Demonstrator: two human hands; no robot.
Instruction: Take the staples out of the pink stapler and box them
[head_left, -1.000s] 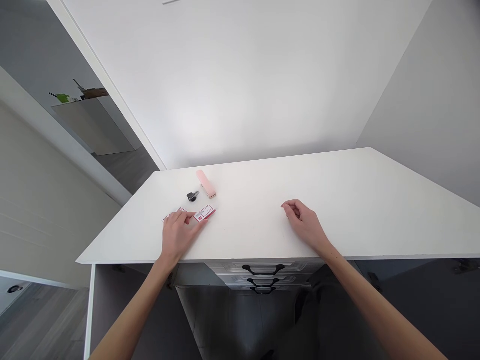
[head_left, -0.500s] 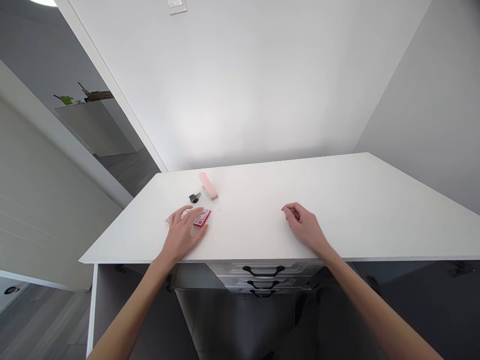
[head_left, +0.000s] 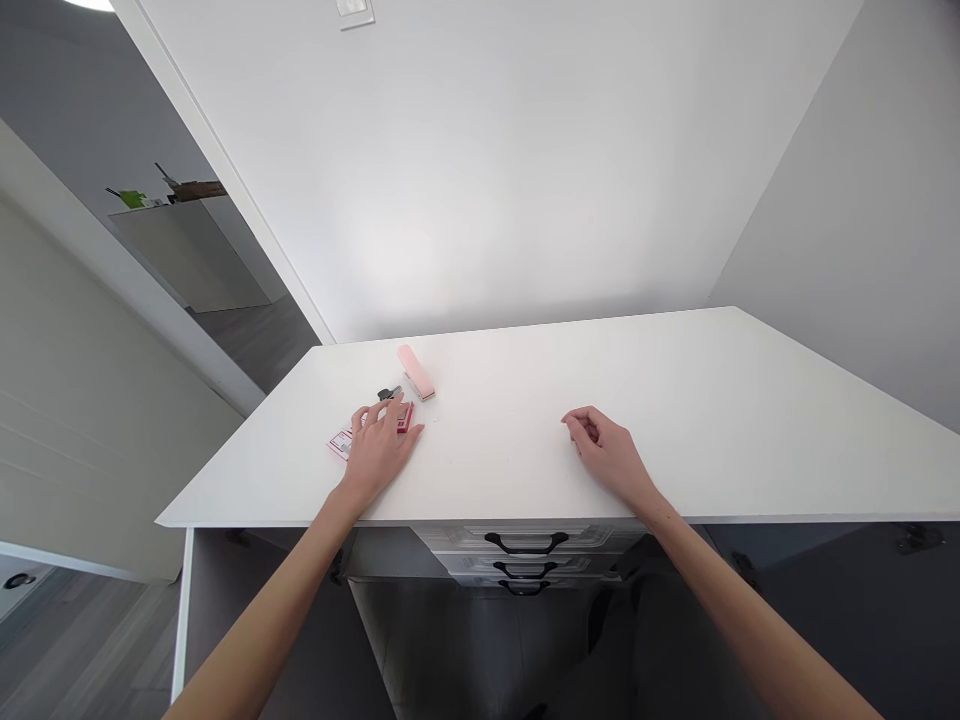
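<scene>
My left hand [head_left: 380,452] lies palm down with its fingers spread, reaching over a small red and white box [head_left: 406,417]. The hand covers much of this box. A flat white card with red print [head_left: 340,444] shows on the near left side of the fingers. Just beyond the fingertips lies a black key [head_left: 386,393], partly covered by them. Behind it rests a pink stapler [head_left: 416,373], apart from the hand. My right hand [head_left: 600,440] rests on the white tabletop [head_left: 510,420], fingers curled closed and nothing visible in them.
Black-handled drawers [head_left: 525,545] sit below the tabletop's front edge. A cabinet side panel [head_left: 247,610] stands at the lower left. The white wall [head_left: 525,170] rises directly behind the tabletop, with a doorway [head_left: 247,320] to the left.
My left hand has slid away from me and slightly right, now reaching the key. The red and white box has shifted away and turned, uncovering more of the card. My right hand stays put.
</scene>
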